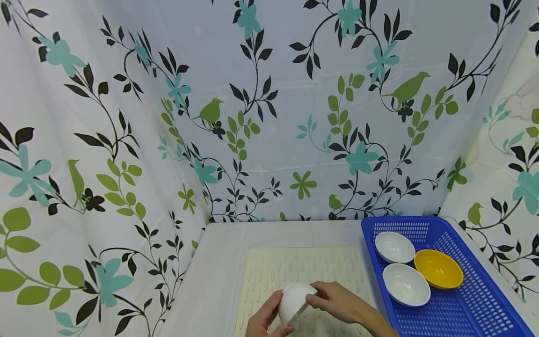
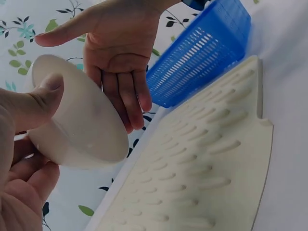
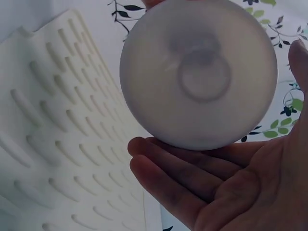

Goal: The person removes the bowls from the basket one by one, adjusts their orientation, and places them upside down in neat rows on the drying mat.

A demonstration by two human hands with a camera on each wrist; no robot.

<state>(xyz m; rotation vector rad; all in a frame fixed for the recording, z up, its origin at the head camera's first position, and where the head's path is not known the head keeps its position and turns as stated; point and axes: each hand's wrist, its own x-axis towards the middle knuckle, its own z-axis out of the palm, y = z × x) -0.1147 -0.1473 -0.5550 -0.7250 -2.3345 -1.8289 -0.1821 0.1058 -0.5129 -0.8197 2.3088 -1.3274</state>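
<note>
A small white bowl (image 1: pixel 291 302) is tilted on its side above the cream mat. My left hand (image 1: pixel 266 319) grips it, with the thumb over the inner face and the fingers curled behind the outside, as the left wrist view shows. My right hand (image 1: pixel 340 302) is at the bowl's other side. Its fingers (image 3: pixel 180 175) are nearly straight along the bowl's edge in the right wrist view, and its thumb stands away from the bowl. The round foot ring on the bowl's underside (image 3: pixel 204 74) faces the right wrist camera.
The ridged cream mat (image 1: pixel 303 262) lies on the white-covered table (image 1: pixel 202 281). To its right stands a blue perforated basket (image 1: pixel 471 313) holding two white bowls (image 1: pixel 406 284) and a yellow bowl (image 1: pixel 439 269). Leaf-and-bird patterned curtains (image 1: pixel 286 140) hang around the table.
</note>
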